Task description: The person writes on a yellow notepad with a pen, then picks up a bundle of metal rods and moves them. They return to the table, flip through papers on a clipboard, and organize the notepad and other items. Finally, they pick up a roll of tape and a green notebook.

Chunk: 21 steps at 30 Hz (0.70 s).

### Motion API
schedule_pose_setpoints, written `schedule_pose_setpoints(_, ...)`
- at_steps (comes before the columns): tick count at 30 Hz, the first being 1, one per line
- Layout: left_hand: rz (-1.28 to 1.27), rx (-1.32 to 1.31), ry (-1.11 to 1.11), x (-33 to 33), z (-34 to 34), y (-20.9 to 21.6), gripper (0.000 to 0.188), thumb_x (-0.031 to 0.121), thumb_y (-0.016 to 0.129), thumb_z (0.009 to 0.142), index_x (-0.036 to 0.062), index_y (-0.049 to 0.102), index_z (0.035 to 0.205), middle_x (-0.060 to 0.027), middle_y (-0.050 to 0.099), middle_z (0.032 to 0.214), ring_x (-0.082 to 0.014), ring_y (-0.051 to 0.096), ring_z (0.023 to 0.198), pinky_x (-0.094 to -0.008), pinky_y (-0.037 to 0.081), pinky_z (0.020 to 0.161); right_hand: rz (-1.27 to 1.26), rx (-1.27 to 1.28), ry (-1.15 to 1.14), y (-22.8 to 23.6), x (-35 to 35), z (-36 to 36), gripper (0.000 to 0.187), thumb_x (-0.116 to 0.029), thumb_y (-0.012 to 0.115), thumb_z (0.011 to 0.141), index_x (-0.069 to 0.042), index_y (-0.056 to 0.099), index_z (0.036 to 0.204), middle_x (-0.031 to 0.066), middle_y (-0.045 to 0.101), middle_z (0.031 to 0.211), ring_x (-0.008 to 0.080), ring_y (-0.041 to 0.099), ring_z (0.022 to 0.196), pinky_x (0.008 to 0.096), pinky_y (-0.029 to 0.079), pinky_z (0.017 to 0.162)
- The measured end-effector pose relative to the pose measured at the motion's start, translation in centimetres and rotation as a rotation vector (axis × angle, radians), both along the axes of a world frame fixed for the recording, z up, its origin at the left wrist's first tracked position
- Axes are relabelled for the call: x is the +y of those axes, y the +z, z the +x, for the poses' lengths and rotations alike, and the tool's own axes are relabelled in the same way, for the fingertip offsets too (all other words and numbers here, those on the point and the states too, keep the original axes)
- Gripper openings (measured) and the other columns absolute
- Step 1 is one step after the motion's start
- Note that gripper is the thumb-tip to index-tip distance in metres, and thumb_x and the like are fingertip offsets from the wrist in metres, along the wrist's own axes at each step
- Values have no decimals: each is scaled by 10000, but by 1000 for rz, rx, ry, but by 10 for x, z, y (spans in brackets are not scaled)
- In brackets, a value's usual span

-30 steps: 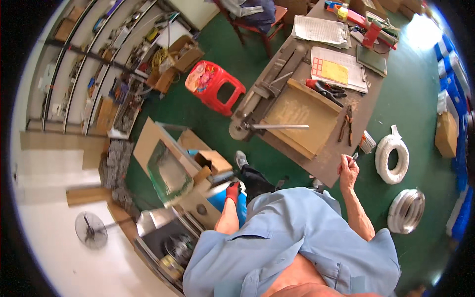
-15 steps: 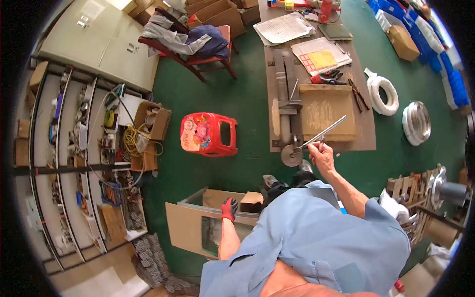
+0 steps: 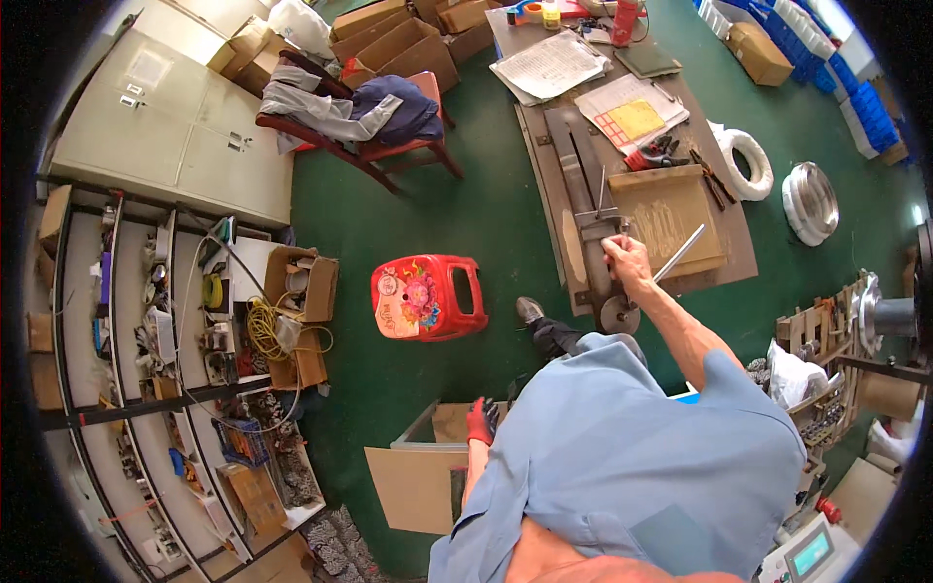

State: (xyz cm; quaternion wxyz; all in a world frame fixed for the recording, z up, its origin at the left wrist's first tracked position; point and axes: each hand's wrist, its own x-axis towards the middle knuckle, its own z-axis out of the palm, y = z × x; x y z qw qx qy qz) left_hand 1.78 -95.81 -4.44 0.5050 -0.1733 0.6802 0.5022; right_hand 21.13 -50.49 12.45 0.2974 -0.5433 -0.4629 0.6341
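My bare right hand (image 3: 628,260) is closed, fingers pinched together, at the middle of a long vise-like metal tool (image 3: 595,225) on the workbench. A small dark piece (image 3: 625,227) shows at the fingertips; what it is I cannot make out. Beside the wrist a slim metal rod (image 3: 680,253) slants up and right. The tool's round metal disc (image 3: 619,316) sits at the bench's near edge. My left hand (image 3: 481,421), in a red glove with dark fingers, is low beside a frame-edged cardboard box (image 3: 416,486); its grip does not show clearly.
On the workbench (image 3: 729,262) lie a shallow cardboard tray (image 3: 671,219), pliers (image 3: 712,180), red-handled tools (image 3: 656,154) and papers (image 3: 549,66). A red stool (image 3: 428,296) stands left of my foot. Shelves (image 3: 146,389) line the left; a chair (image 3: 364,126) stands beyond.
My right hand has moved from the slim rod to the tool's middle part. My view has shifted and turned, and the gloved left hand now sits nearer my body.
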Motion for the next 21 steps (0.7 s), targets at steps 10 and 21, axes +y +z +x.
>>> schedule_pose_setpoints(10,-144,126,-351,24,-103,6,275,316,622,893,148,550,1098,-70,615,1068,-283,582,948,-422,465,805,-201,183,-75,-21,6,-88,145,-188,664,884,-48,630,871,27,587,636,94,476,401,239,363,355)
schedule_pose_setpoints(21,-1,70,-723,318,-291,21,183,307,618,886,150,588,974,-33,640,892,-238,597,775,-401,482,668,-98,251,-676,-4,23,-54,157,-218,645,889,-61,657,884,29,627,713,100,549,521,242,448,418)
